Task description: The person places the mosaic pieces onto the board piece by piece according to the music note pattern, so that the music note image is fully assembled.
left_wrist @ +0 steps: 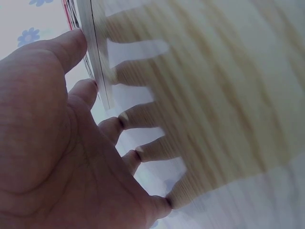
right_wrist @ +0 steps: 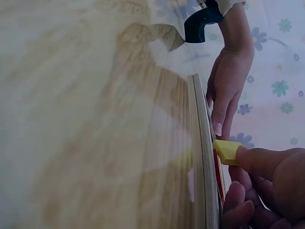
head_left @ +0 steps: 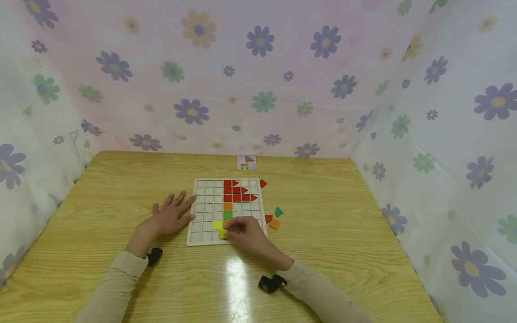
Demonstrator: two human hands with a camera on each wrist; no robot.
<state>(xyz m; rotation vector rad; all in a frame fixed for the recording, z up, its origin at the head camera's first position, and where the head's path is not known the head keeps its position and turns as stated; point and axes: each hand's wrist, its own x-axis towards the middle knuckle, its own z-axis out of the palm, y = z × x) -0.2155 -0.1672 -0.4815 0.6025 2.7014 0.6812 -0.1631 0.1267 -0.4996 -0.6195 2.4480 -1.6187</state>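
Note:
A wooden grid board [head_left: 203,211] lies on the table, with red, orange, green and yellow pieces set in its cells. My right hand [head_left: 250,235] pinches a yellow square tile [right_wrist: 227,151] between thumb and fingers over the board's near rows. In the head view that tile sits just below another yellow square [head_left: 217,225] and beside an orange piece partly covered by my fingers. My left hand [head_left: 171,215] is spread flat on the table, its thumb and index finger touching the board's left edge. The left wrist view shows those fingertips [left_wrist: 88,90] against the board's side.
Right of the board lie a green quarter-round piece [head_left: 279,211], an orange square [head_left: 274,224], a red rounded piece [head_left: 268,218] and another red piece [head_left: 263,183]. A small pattern card [head_left: 247,162] lies at the table's back edge. Flowered cloth [head_left: 258,89] surrounds the table.

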